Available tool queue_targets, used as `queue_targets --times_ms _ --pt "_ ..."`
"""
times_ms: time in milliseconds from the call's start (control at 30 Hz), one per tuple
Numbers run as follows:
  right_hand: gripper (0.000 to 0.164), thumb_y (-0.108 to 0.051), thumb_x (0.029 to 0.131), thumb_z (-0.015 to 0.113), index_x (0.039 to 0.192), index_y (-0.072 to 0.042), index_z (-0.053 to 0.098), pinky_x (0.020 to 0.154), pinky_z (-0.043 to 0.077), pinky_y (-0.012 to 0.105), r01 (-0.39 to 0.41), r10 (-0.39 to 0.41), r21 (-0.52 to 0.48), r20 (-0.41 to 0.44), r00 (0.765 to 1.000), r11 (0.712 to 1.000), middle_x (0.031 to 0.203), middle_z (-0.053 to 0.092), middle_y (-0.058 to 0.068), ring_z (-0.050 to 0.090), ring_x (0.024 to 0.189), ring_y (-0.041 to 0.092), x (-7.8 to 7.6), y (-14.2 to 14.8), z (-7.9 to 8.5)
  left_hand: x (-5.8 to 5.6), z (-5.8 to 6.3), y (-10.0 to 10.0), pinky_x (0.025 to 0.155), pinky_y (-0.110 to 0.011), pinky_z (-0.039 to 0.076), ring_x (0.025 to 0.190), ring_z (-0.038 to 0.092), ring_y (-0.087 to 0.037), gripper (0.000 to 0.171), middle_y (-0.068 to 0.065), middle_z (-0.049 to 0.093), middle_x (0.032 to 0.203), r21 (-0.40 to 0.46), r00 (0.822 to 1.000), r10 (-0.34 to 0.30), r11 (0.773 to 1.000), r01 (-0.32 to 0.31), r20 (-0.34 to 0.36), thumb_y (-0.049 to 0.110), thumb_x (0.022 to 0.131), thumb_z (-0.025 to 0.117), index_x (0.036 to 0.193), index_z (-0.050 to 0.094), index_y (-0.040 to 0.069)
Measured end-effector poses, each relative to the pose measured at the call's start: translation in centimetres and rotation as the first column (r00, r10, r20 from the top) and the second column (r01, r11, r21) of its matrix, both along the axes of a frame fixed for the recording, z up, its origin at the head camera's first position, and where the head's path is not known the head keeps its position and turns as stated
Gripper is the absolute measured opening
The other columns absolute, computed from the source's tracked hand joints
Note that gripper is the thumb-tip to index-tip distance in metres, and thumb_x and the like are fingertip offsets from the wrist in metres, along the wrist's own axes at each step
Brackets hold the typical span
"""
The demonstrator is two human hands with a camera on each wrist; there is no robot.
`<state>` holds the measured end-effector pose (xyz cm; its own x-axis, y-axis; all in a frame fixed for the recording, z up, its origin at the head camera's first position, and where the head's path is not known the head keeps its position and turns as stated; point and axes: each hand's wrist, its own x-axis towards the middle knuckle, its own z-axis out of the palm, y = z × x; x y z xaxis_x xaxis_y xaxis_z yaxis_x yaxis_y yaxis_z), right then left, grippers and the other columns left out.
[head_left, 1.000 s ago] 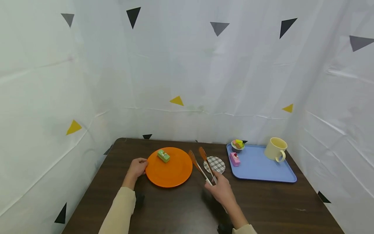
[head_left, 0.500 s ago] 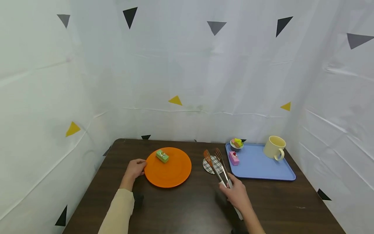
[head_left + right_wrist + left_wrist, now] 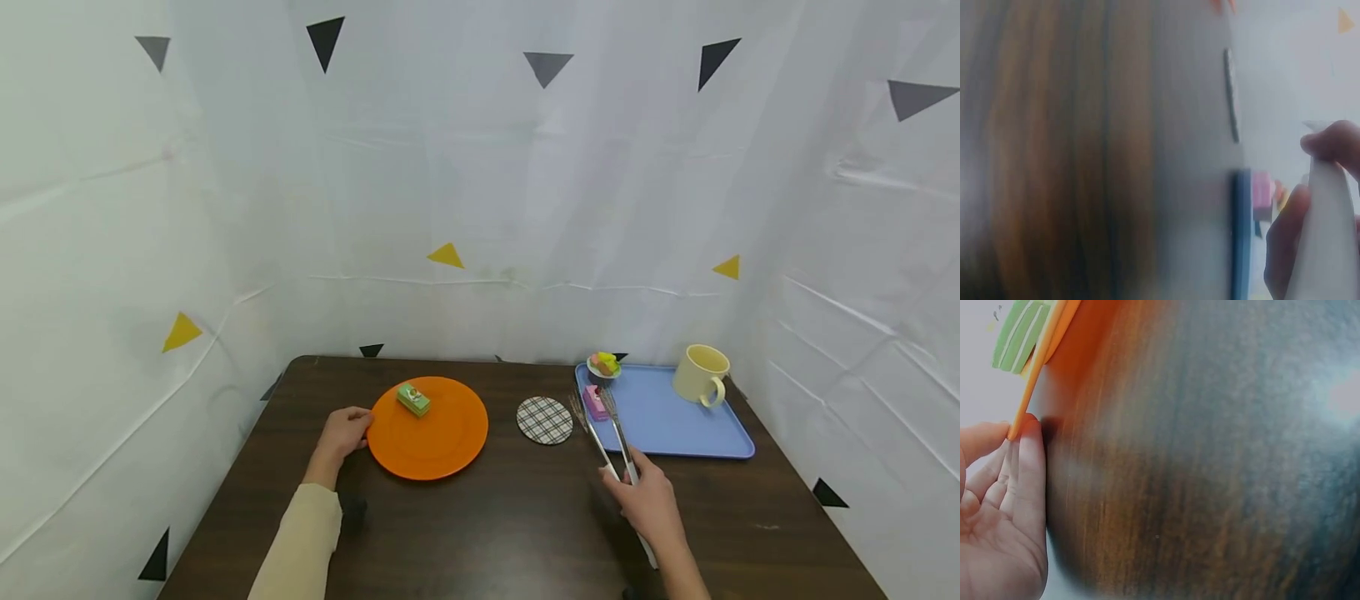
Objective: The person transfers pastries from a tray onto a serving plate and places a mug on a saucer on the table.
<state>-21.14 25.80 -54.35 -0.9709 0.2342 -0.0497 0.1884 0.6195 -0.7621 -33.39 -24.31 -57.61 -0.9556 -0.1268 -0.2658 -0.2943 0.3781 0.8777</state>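
Observation:
My left hand (image 3: 346, 437) pinches the left rim of an orange plate (image 3: 450, 433); in the left wrist view the thumb lies on one side of the rim and the fingers on the other. A green toy cake slice (image 3: 413, 399) sits on that plate. My right hand (image 3: 647, 498) grips a pair of tongs (image 3: 624, 442) by the white handles, their two arms spread apart. The tong tips overlap the left edge of a blue tray (image 3: 675, 429), on either side of a pink toy cake slice (image 3: 595, 403) with a red top.
A small dark cup with colourful toy food (image 3: 604, 365) stands at the tray's back left corner, and a pale yellow mug (image 3: 701, 374) at its back right. Between plate and tray lies a round checked coaster (image 3: 545, 420). White sheeting hangs behind the dark wooden table (image 3: 480, 533).
My right hand has carried the tongs rightward, from beside the plate, past the coaster, to the pink cake slice on the tray. The left hand keeps its hold on the plate.

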Motion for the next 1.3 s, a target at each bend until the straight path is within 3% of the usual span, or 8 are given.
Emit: queue_targets --times_ms 167,467,867,1300 --pt "0.071 -0.041 0.098 0.075 0.155 -0.007 0.049 0.056 0.055 0.033 0.022 -0.025 0.065 0.046 0.999 0.998 0.085 0.059 0.008 0.067 0.056 0.016 -0.1 1.2 0.1 -0.2 -0.1 -0.4 0.078 -0.022 0.06 0.111 0.064 -0.026 0.043 -0.025 0.061 0.142 0.001 1.0 -0.013 1.0 0.013 0.001 0.025 0.114 0.052 0.146 0.06 -0.003" --pt "0.071 -0.036 0.099 0.076 0.156 -0.003 0.051 0.055 0.056 0.033 0.014 -0.019 0.071 0.06 0.998 0.997 0.082 0.062 0.009 0.067 0.055 0.016 0.2 2.1 -0.4 0.1 0.0 -0.4 0.079 -0.023 0.06 0.112 0.065 -0.026 0.044 -0.026 0.06 0.145 -0.003 1.0 -0.016 1.0 0.016 0.004 0.025 0.114 0.052 0.147 0.06 -0.003" --pt "0.075 -0.039 0.1 0.074 0.158 0.001 0.05 0.056 0.057 0.033 0.012 -0.019 0.078 0.091 0.996 0.997 0.103 0.07 0.025 0.067 0.057 0.017 0.0 2.9 -0.9 0.2 0.0 -0.2 0.086 -0.026 0.062 0.116 0.067 -0.028 0.043 -0.026 0.062 0.145 -0.006 1.0 -0.013 1.0 0.013 -0.007 0.025 0.114 0.052 0.146 0.061 -0.003" --pt "0.068 -0.034 0.1 0.073 0.153 0.004 0.054 0.055 0.057 0.032 0.004 -0.011 0.067 0.106 0.994 0.998 0.087 0.068 0.015 0.066 0.058 0.015 0.1 3.3 -1.1 0.7 0.4 0.0 0.085 -0.026 0.062 0.114 0.066 -0.029 0.042 -0.027 0.062 0.143 0.008 1.0 0.003 1.0 -0.003 -0.022 0.023 0.114 0.052 0.143 0.062 -0.005"
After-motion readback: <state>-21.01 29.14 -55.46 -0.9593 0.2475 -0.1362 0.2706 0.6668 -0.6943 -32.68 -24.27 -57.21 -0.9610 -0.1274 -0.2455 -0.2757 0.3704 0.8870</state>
